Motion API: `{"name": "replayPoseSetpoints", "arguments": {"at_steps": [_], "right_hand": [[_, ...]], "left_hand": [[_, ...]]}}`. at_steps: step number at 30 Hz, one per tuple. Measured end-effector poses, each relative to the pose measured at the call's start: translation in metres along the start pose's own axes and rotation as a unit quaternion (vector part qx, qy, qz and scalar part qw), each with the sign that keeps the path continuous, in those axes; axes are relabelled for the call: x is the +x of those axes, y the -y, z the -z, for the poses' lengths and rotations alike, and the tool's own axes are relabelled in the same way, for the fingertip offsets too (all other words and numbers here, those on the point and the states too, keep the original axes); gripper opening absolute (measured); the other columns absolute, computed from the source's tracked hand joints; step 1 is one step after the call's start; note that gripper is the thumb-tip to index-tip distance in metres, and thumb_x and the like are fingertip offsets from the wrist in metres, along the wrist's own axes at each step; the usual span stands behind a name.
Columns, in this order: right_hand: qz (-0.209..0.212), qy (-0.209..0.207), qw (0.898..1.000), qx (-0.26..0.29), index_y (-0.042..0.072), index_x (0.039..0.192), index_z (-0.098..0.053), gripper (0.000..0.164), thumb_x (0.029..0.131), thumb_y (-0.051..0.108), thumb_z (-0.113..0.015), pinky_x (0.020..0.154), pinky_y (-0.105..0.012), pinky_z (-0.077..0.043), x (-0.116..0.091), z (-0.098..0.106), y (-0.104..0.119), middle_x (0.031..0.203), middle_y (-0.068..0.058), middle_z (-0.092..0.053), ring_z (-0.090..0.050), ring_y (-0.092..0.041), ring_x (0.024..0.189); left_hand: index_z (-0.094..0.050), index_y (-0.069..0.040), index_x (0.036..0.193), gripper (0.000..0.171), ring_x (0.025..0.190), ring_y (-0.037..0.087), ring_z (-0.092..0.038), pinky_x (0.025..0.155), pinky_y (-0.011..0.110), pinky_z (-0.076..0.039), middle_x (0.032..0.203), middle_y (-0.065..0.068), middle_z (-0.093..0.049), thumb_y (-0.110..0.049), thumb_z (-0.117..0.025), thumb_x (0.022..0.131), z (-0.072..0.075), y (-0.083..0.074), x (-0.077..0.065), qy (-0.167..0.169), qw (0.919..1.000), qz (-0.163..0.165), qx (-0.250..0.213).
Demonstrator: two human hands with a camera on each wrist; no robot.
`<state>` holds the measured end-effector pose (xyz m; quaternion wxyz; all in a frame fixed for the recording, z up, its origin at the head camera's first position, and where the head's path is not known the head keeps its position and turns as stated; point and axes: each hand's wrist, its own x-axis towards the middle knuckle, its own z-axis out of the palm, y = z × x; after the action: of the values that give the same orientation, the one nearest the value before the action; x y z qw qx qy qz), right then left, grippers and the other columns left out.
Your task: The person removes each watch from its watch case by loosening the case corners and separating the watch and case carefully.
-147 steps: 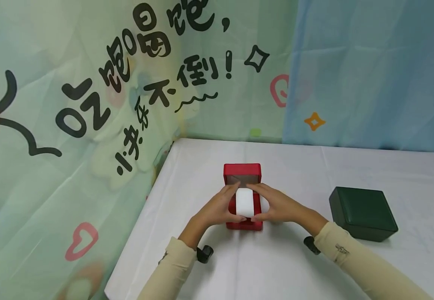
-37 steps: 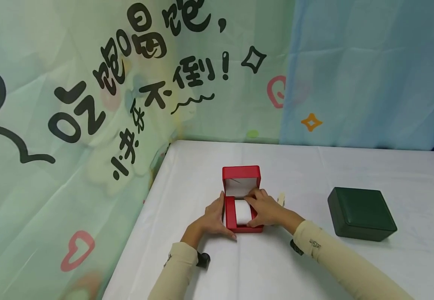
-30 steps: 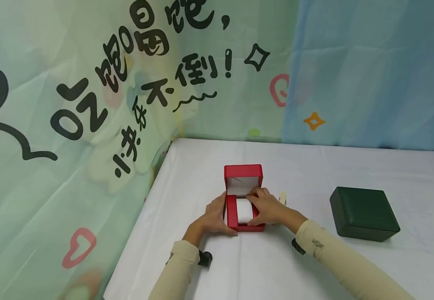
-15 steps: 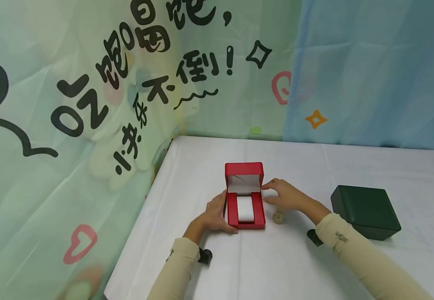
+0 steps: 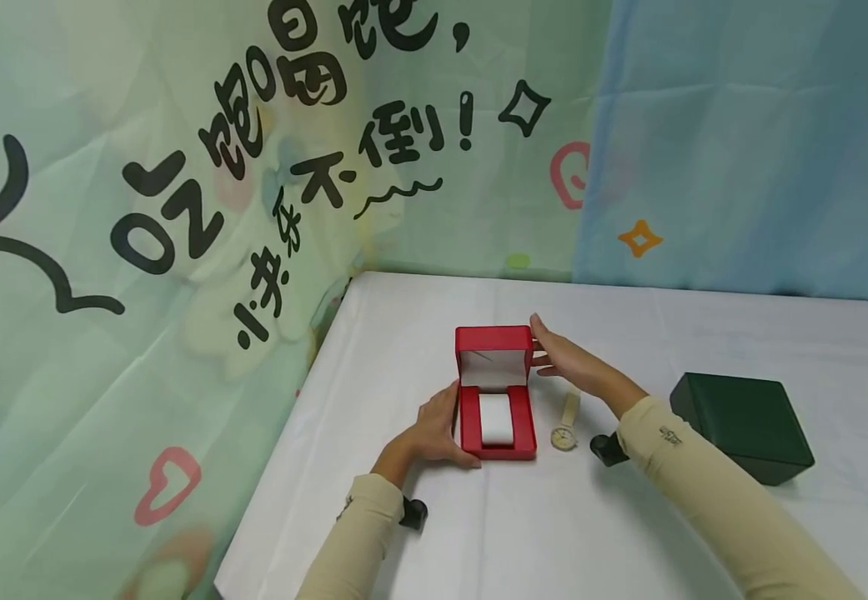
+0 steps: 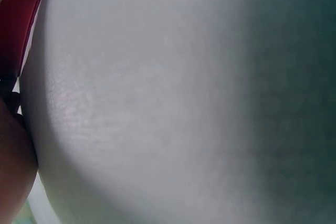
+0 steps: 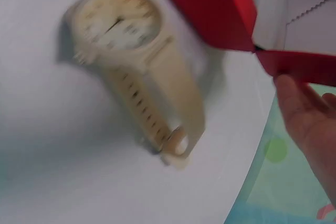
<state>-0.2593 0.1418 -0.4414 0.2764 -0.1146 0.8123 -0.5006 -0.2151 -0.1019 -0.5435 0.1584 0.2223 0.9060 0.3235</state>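
Observation:
A red watch box stands with its lid raised, showing a pale lining. Inside its base sits a white cushion. My left hand rests along the base's left side, fingers extended and thumb at the front corner. Beside the raised lid on the right is my right hand, fingers stretched and thumb pointing up; in the right wrist view its fingertips meet the lid's edge. A cream wristwatch lies right of the box, its strap buckled in a loop, as the right wrist view shows.
A closed dark green box sits farther right on the white tablecloth, partly behind the right sleeve. Printed fabric backdrops rise at the table's left and far edges.
Both hands held the white cushion over the box earlier. The right hand then pressed it into the base, let go, and moved right and back to the lid's side, uncovering the wristwatch.

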Motion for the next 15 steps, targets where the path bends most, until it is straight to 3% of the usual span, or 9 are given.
{"name": "replayPoseSetpoints", "arguments": {"at_steps": [3,6,11,15], "right_hand": [[-0.012,0.014,1.000,0.010,0.000,0.151,-0.004,0.085,0.095,0.064,-0.006,0.112,-0.058,-0.025,0.003,-0.001,0.003,0.153,-0.030,-0.010,-0.024,-0.052,0.136],[-0.030,0.023,0.999,0.013,0.001,0.151,-0.002,0.083,0.096,0.062,-0.015,0.112,-0.059,-0.024,0.007,-0.002,0.003,0.153,-0.027,-0.008,-0.021,-0.053,0.137],[-0.056,0.022,0.998,0.022,0.001,0.150,-0.007,0.085,0.094,0.059,-0.032,0.110,-0.057,-0.029,0.012,-0.005,-0.001,0.150,-0.026,-0.017,-0.025,-0.051,0.135],[-0.057,0.038,0.997,0.034,0.004,0.151,-0.008,0.083,0.094,0.057,-0.035,0.109,-0.057,-0.031,0.014,-0.005,-0.003,0.150,-0.026,-0.017,-0.026,-0.051,0.134]], "left_hand": [[-0.008,-0.011,0.152,0.120,0.143,0.023,-0.022,0.114,0.047,-0.022,0.153,0.006,-0.027,-0.036,-0.084,0.062,0.000,0.000,0.000,0.001,1.0000,0.002,0.000],[-0.009,-0.010,0.151,0.120,0.143,0.024,-0.022,0.114,0.047,-0.022,0.153,0.007,-0.027,-0.036,-0.084,0.062,0.000,0.001,0.000,-0.001,1.0000,0.003,0.004],[-0.010,-0.009,0.151,0.119,0.143,0.025,-0.023,0.113,0.047,-0.023,0.153,0.008,-0.028,-0.036,-0.085,0.062,0.000,-0.001,0.000,-0.003,1.0000,0.001,0.002],[-0.010,-0.010,0.151,0.118,0.143,0.024,-0.024,0.114,0.047,-0.024,0.152,0.008,-0.030,-0.036,-0.084,0.062,0.001,-0.001,0.000,-0.003,1.0000,0.002,0.004]]}}
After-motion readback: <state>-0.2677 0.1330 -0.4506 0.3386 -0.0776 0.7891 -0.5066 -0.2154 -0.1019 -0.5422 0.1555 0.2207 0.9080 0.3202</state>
